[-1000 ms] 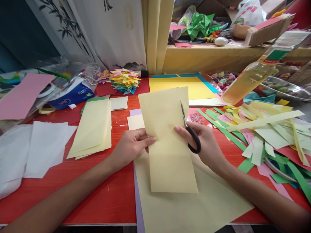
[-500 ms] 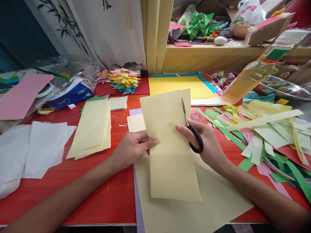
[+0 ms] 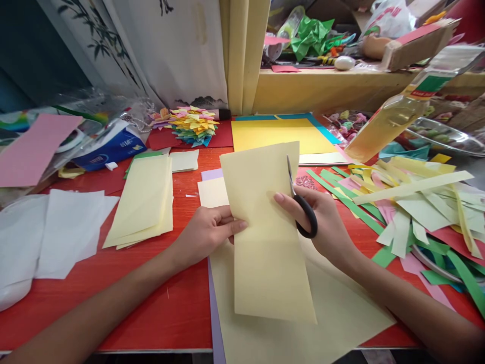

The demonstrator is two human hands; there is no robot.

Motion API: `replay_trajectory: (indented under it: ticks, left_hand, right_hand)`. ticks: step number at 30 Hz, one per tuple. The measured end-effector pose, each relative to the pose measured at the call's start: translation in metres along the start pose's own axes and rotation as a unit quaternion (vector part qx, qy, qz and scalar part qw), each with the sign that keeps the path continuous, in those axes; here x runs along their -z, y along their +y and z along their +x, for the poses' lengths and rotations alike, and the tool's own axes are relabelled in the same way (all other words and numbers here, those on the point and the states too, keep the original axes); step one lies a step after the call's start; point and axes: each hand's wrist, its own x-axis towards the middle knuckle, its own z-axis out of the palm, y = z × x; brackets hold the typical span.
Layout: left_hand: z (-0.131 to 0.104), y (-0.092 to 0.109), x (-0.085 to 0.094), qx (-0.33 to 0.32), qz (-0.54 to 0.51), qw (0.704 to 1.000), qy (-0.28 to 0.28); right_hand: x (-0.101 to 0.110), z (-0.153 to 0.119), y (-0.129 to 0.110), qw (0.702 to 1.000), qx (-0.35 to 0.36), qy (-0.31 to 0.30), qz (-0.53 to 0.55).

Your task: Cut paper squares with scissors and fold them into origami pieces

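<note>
A long pale yellow sheet of paper [image 3: 269, 263] is held up in front of me. My left hand [image 3: 210, 230] pinches its left edge, thumb in front and fingers behind. In my right hand [image 3: 322, 217] is a pair of scissors [image 3: 307, 217] with black handles; its blade points up over the sheet's right edge. The right thumb lies on the paper's front, while the other fingers are partly hidden behind. Beneath lies a larger pale yellow sheet [image 3: 348, 313], on top of a purple sheet [image 3: 215, 313].
Stacked pale yellow pieces [image 3: 142, 197] and white sheets [image 3: 70, 232] lie on the red table [image 3: 151, 303] at left. Coloured paper strips [image 3: 428, 202] heap up at right, near a leaning bottle [image 3: 397, 111]. Yellow paper [image 3: 280, 135] and folded paper pieces [image 3: 193, 124] sit behind.
The held sheet and the scissors have shifted very slightly to the right and down. Both hands keep their hold.
</note>
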Motion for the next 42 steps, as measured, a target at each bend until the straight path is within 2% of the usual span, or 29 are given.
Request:
replay_trajectory:
  ticks: [14,23,33,42]
  left_hand:
    - [-0.0002,-0.0004,-0.0009,-0.002,0.017,0.999,-0.028]
    - [-0.0014,-0.0006,-0.0019,0.006,0.023,0.999,-0.045]
    - [0.0015,-0.0022,-0.0016,0.012,-0.017,0.999,-0.045]
    - [0.0014,-0.0034,-0.0010,0.030,-0.026,0.998,-0.044]
  right_hand:
    - [-0.0001,-0.0007,-0.0024,1.000,0.015,0.019,-0.007]
    - [-0.0004,0.0009,-0.0010,1.000,0.002,0.017,-0.008]
    - [0.0005,0.0005,0.0008,0.999,0.011,0.011,-0.027]
    - [-0.0001,0.0008,-0.0013,0.999,0.018,0.032,-0.030]
